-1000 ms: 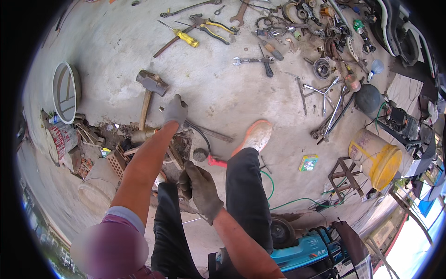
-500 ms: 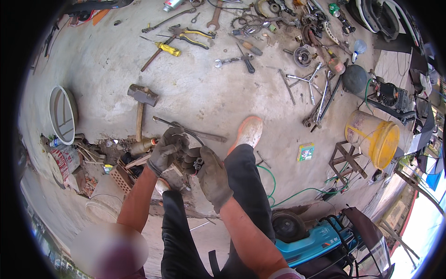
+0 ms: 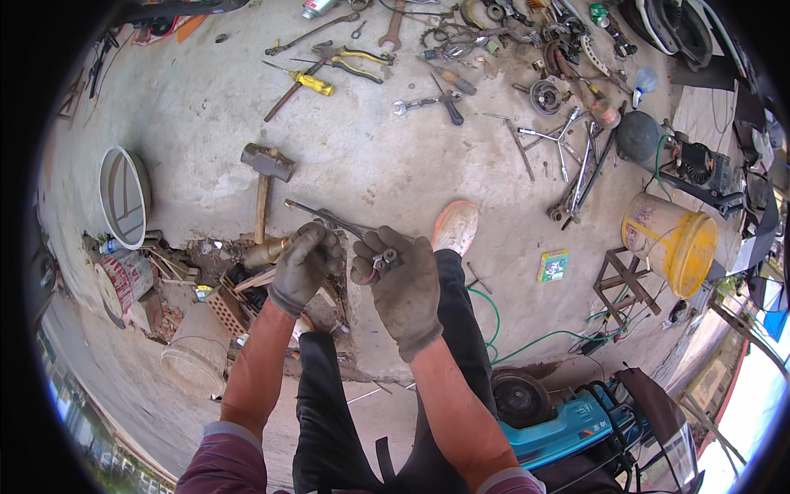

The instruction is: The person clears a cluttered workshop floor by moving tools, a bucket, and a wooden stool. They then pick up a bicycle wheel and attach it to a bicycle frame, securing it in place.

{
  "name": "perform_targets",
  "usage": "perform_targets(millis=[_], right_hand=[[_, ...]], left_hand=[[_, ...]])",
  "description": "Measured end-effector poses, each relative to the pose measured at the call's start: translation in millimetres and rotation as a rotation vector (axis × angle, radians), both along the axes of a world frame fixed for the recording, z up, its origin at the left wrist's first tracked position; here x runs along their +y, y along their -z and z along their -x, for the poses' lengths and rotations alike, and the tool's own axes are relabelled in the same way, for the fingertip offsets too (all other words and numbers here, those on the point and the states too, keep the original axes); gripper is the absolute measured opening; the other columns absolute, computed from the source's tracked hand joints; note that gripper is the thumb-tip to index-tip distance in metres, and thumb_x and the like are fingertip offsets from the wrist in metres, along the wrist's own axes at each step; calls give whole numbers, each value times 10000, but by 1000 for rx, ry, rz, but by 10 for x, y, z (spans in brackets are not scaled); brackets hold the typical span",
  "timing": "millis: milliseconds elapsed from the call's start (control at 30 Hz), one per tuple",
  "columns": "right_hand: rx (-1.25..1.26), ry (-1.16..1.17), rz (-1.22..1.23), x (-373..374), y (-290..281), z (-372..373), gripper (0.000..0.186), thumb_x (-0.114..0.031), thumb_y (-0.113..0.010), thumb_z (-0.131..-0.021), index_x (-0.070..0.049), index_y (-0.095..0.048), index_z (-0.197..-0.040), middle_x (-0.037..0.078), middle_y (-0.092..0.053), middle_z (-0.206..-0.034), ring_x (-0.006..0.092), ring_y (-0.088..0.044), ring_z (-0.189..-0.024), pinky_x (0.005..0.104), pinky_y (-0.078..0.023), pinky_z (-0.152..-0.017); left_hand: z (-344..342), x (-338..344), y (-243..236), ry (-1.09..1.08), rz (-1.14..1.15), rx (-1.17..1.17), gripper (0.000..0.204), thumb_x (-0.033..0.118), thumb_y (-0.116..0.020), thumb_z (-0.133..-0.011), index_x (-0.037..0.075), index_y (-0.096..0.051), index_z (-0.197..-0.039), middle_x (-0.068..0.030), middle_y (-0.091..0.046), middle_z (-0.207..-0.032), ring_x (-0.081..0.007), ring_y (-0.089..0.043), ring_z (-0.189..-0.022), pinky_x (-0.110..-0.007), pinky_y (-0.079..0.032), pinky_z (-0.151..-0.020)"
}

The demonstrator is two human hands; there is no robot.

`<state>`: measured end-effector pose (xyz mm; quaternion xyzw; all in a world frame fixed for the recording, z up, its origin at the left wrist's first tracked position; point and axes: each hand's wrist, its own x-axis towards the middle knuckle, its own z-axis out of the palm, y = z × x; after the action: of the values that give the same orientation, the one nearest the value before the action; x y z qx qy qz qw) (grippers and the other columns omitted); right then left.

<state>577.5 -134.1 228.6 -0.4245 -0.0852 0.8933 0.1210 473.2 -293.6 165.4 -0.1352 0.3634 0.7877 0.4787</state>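
Observation:
Both my hands wear grey-brown work gloves. My right hand (image 3: 403, 288) is turned palm up, its fingers curled round a few small metal parts (image 3: 385, 258) that look like nuts or fittings, with a bit of red beside them. Just to the left, my left hand (image 3: 303, 267) is closed, fingertips together; whatever it may pinch is hidden. A dark cable or rod (image 3: 350, 224) shows between the hands, and I cannot tell whether either grips it. Beyond them a long metal bar lies on the concrete, partly covered by the gloves. A sledgehammer (image 3: 267, 162) rests farther off.
Pliers (image 3: 358, 62), a yellow screwdriver (image 3: 311, 82) and wrenches (image 3: 428, 103) lie on the far floor. Metal parts crowd the far right. A yellow bucket (image 3: 687, 255) lies tipped on a metal frame (image 3: 621, 284). A broken pit with bricks (image 3: 226, 311) is at left, a basin (image 3: 125, 198) beyond.
My right hand has opened its palm upward and moved slightly right, showing the small metal parts. My left hand has shifted a little right. The whole view has shifted slightly.

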Motion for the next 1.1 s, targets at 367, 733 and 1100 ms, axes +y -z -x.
perform_targets(millis=[367, 733, 1100], right_hand=[[19, 8, -8, 57, 17, -31, 639, -530, -535, -1042, 47, -608, -1304, 176, -648, -1260, 342, -605, -1218, 465, -486, -1044], [92, 31, -3, 28, 55, -25, 619, -525, -537, -1036, 31, -657, -1280, 183, -659, -1269, 353, -595, -1232, 484, -486, -1051], [108, 7, 81, 23, 11, 10, 611, -542, -566, -1021, 8, -676, -1263, 171, -684, -1249, 336, -630, -1187, 483, -519, -1004]], left_hand=[[-62, 103, -358, 52, 457, 223, 325, 284, -602, -1049, -14, -659, -1164, -25, -578, -676, -107, -511, -522, -252, -406, -476], [-30, 128, -652, 146, 392, 395, 249, 150, -604, -1043, -19, -680, -1209, 0, -592, -682, -71, -504, -545, -236, -389, -502], [-48, 107, -667, 157, 352, 403, 234, 99, -596, -1039, -29, -671, -1219, 17, -584, -721, -54, -497, -575, -227, -375, -497]])
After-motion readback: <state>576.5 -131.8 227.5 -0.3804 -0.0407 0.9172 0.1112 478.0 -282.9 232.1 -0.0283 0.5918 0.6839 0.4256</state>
